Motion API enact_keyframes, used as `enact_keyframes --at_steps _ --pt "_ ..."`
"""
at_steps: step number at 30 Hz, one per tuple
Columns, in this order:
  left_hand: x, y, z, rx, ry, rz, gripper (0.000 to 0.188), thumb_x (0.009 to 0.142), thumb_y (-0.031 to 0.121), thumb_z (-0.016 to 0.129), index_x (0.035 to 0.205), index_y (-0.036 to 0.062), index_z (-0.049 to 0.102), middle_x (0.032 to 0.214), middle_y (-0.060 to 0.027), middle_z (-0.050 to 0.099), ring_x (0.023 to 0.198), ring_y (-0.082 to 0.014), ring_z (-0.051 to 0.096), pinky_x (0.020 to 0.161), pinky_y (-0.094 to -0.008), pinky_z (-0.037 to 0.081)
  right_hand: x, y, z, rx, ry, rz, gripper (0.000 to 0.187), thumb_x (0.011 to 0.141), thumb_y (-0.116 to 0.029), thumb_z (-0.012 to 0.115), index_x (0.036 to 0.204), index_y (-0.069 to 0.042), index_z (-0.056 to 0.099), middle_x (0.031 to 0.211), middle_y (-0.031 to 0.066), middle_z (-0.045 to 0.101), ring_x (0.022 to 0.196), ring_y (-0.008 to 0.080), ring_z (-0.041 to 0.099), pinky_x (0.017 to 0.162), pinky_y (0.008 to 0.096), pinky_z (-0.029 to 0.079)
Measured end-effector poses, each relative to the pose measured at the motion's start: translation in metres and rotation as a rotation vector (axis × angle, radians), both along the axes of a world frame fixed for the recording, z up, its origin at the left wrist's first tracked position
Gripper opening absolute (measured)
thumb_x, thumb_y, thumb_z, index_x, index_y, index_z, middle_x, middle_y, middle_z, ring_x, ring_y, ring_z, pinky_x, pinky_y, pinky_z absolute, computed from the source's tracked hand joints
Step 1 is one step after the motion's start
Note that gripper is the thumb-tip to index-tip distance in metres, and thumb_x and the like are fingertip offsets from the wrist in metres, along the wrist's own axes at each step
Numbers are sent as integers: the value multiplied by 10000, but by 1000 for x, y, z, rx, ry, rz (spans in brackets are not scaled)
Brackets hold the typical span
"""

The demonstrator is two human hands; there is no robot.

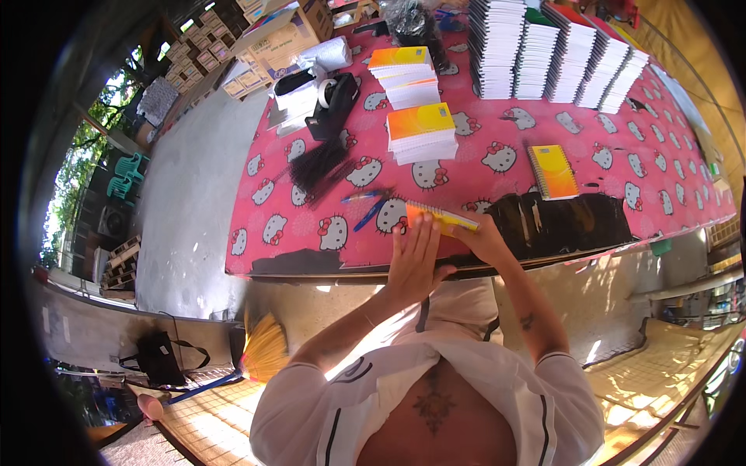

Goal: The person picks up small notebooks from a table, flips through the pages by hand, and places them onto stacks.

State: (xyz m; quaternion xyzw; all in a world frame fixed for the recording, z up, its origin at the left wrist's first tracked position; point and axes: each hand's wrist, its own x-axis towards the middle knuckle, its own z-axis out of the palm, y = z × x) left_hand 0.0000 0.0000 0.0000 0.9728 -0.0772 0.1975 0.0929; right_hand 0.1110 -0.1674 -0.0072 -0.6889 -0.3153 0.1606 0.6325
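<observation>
At the table's near edge is a small orange-and-yellow spiral notebook (pixel 441 217), tilted, its wire binding along the far side. My left hand (pixel 414 262) lies against its left part with fingers stretched out and thumb apart. Around the right end, my right hand (pixel 488 239) grips the notebook, its fingertips partly hidden. Blue pens (pixel 370 215) lie just left of it. A matching notebook (pixel 553 172) rests alone to the right. Beyond my hands stand a near stack (pixel 422 133) and a farther stack (pixel 404 78) of similar notebooks.
A pink patterned cloth with torn dark patches covers the table (pixel 497 158). Loose black wire bindings (pixel 320 167) lie left, near a black tape dispenser (pixel 334 105). Tall notebook stacks (pixel 497 50) rise at the back right. Cardboard boxes (pixel 287 39) stand at the back left.
</observation>
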Motion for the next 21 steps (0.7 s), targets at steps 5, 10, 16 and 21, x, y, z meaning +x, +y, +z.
enact_keyframes --at_steps 5,10,16,21 --pt "32 -1 23 106 -95 57 892 953 611 454 1516 -62 295 1581 -274 285 1495 -408 247 1144 -665 153 0 -7 -5 -24 6 44 328 915 -114 701 1229 -20 677 972 116 738 840 90 611 778 290 525" --pt "9 -12 -1 72 -91 -22 910 976 658 332 1489 -94 319 1565 -302 296 1484 -432 259 1141 -670 152 2 -1 -1 23 -86 4 320 917 -113 695 1223 -22 677 965 135 735 808 122 641 762 301 527" --pt "-16 -24 -14 44 -59 -114 884 981 650 347 1497 -68 337 1571 -279 308 1495 -403 252 1167 -634 135 -2 1 -5 2 -29 4 332 889 -89 697 1211 -14 676 950 155 729 788 139 654 751 310 530" --pt "25 -11 7 54 -115 -56 918 962 684 328 1496 -63 341 1567 -279 311 1492 -403 260 1158 -643 142 -1 -2 0 -33 -82 1 329 889 -93 685 1203 4 671 924 153 730 784 131 649 736 312 528"
